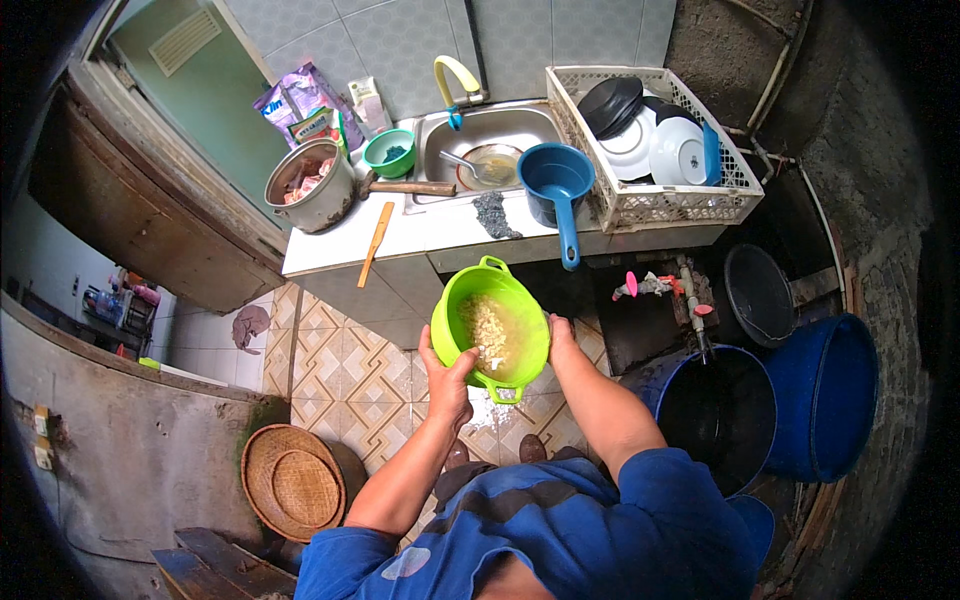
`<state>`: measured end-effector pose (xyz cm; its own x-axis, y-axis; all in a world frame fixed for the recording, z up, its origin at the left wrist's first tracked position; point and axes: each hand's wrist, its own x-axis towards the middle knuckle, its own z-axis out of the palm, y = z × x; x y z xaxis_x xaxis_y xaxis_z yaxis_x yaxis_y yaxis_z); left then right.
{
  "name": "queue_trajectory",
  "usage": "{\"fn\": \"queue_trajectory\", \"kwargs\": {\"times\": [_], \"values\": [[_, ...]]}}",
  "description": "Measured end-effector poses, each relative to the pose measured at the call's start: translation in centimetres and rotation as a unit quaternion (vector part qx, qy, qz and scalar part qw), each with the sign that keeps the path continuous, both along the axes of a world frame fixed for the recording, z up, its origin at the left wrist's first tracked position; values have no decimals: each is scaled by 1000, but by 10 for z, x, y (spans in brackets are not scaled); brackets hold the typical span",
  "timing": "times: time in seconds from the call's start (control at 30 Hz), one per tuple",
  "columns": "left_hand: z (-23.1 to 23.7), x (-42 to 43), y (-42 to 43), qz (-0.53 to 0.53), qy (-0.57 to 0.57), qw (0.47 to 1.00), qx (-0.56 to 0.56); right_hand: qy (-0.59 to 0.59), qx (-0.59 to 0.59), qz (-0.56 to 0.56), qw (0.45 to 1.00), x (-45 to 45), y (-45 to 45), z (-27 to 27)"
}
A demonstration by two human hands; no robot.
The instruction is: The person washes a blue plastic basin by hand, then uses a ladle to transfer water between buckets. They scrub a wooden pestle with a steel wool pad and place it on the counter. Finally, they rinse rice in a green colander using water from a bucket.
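Observation:
Between both hands I hold a lime-green plastic basin with two loop handles, over the floor in front of the counter. Pale chopped pieces lie in cloudy water inside it. My left hand grips the left wall, its thumb over the rim. On the opposite side my right hand supports the wall, its fingers mostly hidden behind the basin. Beyond it, a blue plastic dipper stands at the counter's edge, its handle jutting out. The steel sink holds a plate and a fork.
On the counter are a pot of meat, a hammer, a wooden stick, a green bowl and a grey scouring pad. A dish crate stands right. Blue barrels and a woven basket flank me.

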<state>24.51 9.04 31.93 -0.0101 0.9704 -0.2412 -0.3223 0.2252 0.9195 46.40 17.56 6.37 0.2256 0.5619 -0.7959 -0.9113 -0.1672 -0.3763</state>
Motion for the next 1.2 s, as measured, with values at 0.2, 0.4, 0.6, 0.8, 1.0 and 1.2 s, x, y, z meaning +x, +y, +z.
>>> {"fn": "queue_trajectory", "kwargs": {"times": [0.2, 0.4, 0.6, 0.8, 1.0, 1.2], "values": [[6, 2, 0, 3, 11, 1000, 10, 39, 38, 12, 998, -6, -5, 37], [13, 4, -3, 6, 14, 1000, 21, 18, -4, 21, 1000, -6, -3, 52], [14, 7, -6, 14, 10, 999, 28, -10, -3, 17, 1000, -11, -11, 67], [15, 9, -9, 21, 21, 998, 47, 37, 21, 9, 999, -12, -9, 62], [21, 11, -12, 27, 28, 998, 49, 15, 2, 32, 999, -9, -6, 47], [20, 16, -14, 40, 15, 997, 68, 13, -9, 32, 999, -11, -7, 51]]}}
